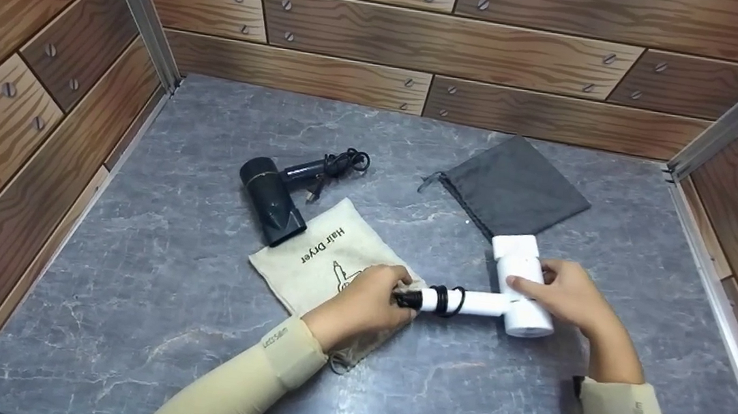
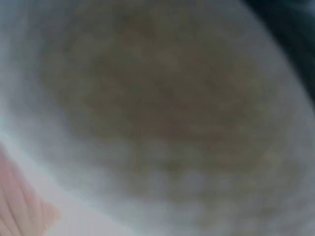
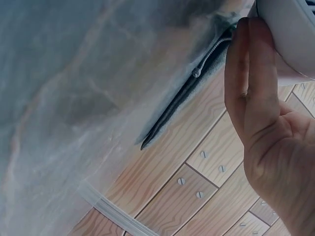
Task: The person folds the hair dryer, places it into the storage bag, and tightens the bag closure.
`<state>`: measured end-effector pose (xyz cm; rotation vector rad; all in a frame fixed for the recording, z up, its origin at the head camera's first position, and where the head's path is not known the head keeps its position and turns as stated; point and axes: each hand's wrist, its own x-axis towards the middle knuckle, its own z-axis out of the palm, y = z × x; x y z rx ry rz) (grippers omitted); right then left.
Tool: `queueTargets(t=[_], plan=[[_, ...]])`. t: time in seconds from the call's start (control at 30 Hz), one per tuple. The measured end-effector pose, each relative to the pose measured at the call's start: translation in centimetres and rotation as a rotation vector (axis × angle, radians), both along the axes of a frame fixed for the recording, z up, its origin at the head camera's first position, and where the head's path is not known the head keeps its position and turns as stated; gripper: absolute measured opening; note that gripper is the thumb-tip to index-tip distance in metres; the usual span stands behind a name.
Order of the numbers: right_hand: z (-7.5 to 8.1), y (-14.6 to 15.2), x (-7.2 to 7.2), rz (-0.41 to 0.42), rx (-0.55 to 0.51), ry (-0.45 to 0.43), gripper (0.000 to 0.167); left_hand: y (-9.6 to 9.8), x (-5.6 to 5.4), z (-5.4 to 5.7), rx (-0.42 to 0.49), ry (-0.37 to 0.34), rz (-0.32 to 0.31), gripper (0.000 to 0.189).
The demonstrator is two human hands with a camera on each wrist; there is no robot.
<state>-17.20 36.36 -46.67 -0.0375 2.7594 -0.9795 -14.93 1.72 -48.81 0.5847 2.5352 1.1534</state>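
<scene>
A white hair dryer (image 1: 518, 277) lies across my front right, its black cord wound round the handle. My right hand (image 1: 569, 293) grips its body, thumb on top; in the right wrist view the fingers (image 3: 261, 83) lie along its white side. My left hand (image 1: 370, 296) pinches the mouth edge of a beige drawstring pouch (image 1: 313, 283) printed "Hair Dryer". The handle's black end meets the left fingertips, which partly hide it. Blurred, pale woven cloth (image 2: 172, 98) fills most of the left wrist view.
A black hair dryer (image 1: 267, 193) with bundled cord lies behind the pouch, its nozzle at the pouch's edge. At the back right a dark grey drawstring pouch (image 1: 515, 188) lies flat. Wood-patterned walls (image 1: 387, 37) bound the grey marbled surface (image 1: 192, 325).
</scene>
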Motion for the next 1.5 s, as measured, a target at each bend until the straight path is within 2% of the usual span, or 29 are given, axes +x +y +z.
queueTargets(t=[0.33, 0.57, 0.73, 0.97, 1.17, 1.33, 1.5], plan=[[1.0, 0.7, 0.2, -0.018, -0.044, 0.0, 0.066, -0.3, 0.5, 0.5, 0.051, -0.076, 0.037, 0.038], [1.2, 0.9, 0.3, -0.036, -0.068, 0.024, 0.063, -0.3, 0.5, 0.3, 0.104, -0.06, 0.048, 0.031], [1.1, 0.8, 0.4, -0.052, -0.075, 0.028, 0.065, -0.2, 0.4, 0.3, 0.213, -0.042, 0.058, 0.026], [1.7, 0.3, 0.3, -0.097, -0.096, 0.051, 0.069, 0.0, 0.1, 0.7, 0.395, -0.116, 0.143, 0.034], [2.0, -0.1, 0.4, -0.125, -0.143, 0.061, 0.071, 0.8, 0.4, 1.2, 0.572, -0.184, 0.239, 0.034], [2.1, -0.5, 0.3, -0.151, -0.218, 0.096, 0.065, 1.4, 0.8, 1.9, 0.745, -0.228, 0.263, 0.033], [1.8, -0.7, 0.2, -0.18, -0.29, 0.112, 0.064, 1.7, 1.1, 1.9, 0.826, -0.21, 0.273, 0.034]])
